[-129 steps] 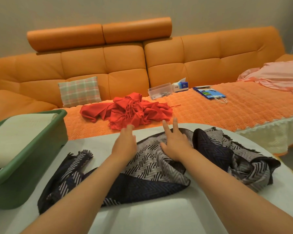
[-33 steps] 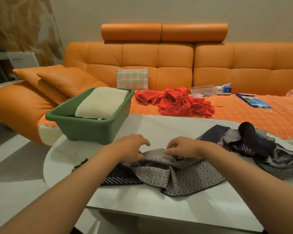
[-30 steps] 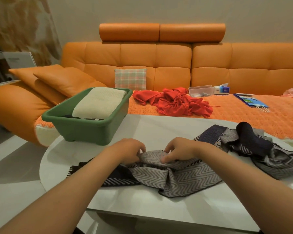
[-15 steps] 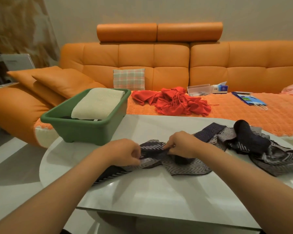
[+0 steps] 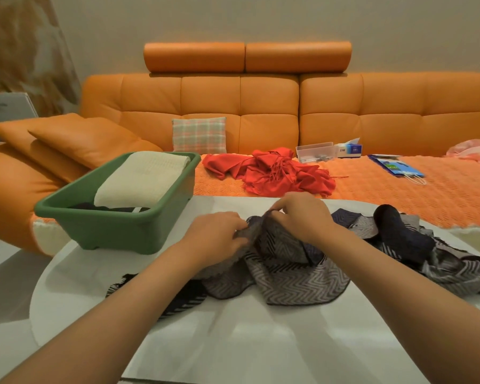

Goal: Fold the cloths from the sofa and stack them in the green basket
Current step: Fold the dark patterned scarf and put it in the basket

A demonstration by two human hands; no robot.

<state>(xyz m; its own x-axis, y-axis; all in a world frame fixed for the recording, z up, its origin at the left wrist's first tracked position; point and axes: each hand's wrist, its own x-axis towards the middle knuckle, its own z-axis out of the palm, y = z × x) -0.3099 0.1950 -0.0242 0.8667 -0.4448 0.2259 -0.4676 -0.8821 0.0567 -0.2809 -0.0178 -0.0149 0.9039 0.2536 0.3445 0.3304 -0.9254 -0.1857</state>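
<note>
Right now, grips the grey-and-black zigzag cloth (image 5: 288, 275) with both hands over the white table (image 5: 261, 342). Pinches a bunched fold in the left hand (image 5: 216, 236), fingers curled round the fabric; clasps the next fold in the right hand (image 5: 302, 217), fingers curled likewise, knuckles up, close beside the left. Holds that pinched part raised a little off the tabletop and leaves the rest lying rumpled: a fringed dark end trailing left under the left forearm, a tangled darker heap off to the right. Beyond the table, on the orange sofa (image 5: 261, 106), a crumpled red cloth (image 5: 275, 173) with tassels on the quilted orange cover, and a pink cloth (image 5: 474, 153) at the far right edge. As to writing: a dark printed label on the tissue box (image 5: 348, 149), too small to read; print on the flat blue paper bag (image 5: 396, 169) likewise illegible. As to containers: at the table's far left edge, the green basket (image 5: 117, 228), holding a folded cream cloth (image 5: 142, 178) atop a dark folded cloth (image 5: 114, 208) with a pale stripe. Just left of the tissue box, a clear plastic box (image 5: 315, 152) with small items inside, too small to make out. Against the sofa back, a plaid cushion (image 5: 199, 135); further left, two orange cushions (image 5: 81, 139).
</note>
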